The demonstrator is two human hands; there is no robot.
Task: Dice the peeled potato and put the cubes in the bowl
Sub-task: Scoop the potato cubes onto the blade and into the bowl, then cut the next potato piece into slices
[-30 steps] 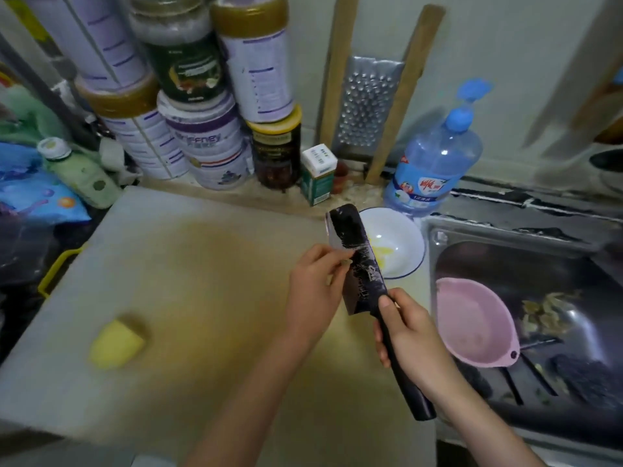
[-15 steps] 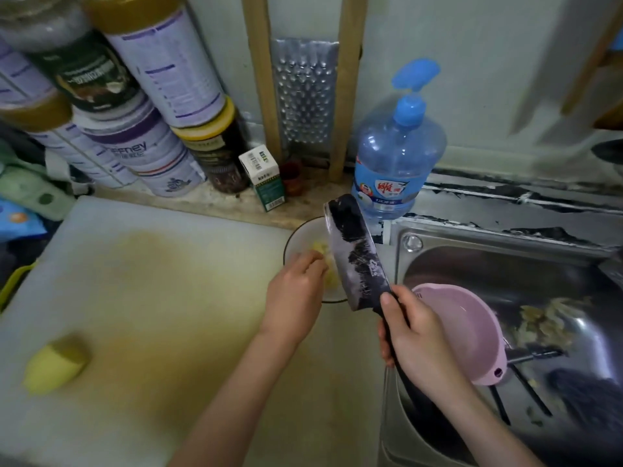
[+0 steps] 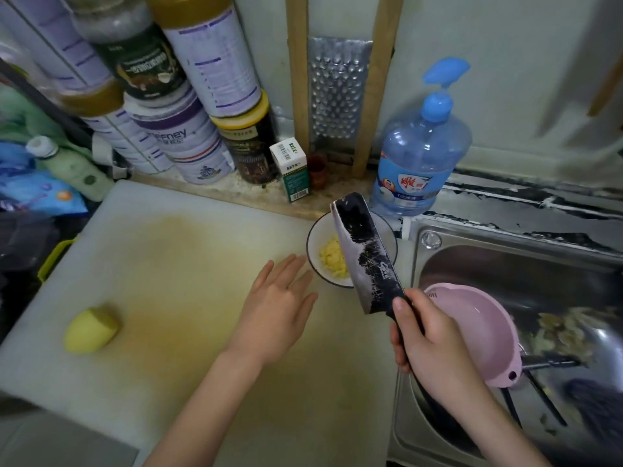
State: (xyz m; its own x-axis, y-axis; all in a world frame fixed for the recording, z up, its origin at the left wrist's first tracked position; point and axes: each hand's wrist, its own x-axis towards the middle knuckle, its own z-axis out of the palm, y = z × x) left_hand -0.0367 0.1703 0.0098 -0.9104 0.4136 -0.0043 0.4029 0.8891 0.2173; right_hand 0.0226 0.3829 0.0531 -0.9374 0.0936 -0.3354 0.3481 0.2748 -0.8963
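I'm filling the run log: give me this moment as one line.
left hand: open, above board | right hand: grips cleaver over bowl | cubes: in bowl | potato piece: lies on board

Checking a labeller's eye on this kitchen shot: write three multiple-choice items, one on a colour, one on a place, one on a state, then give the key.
1. The strainer in the sink is: A) green B) pink C) black.
2. The potato piece lies: A) in the sink B) in the strainer C) on the cutting board, left part.
3. The cleaver is: A) flat on the cutting board B) gripped by the right hand C) dropped in the sink.
Key: B, its plastic is plainly pink; C, it sits near the board's left edge; B, fingers wrap the handle and the blade is raised.
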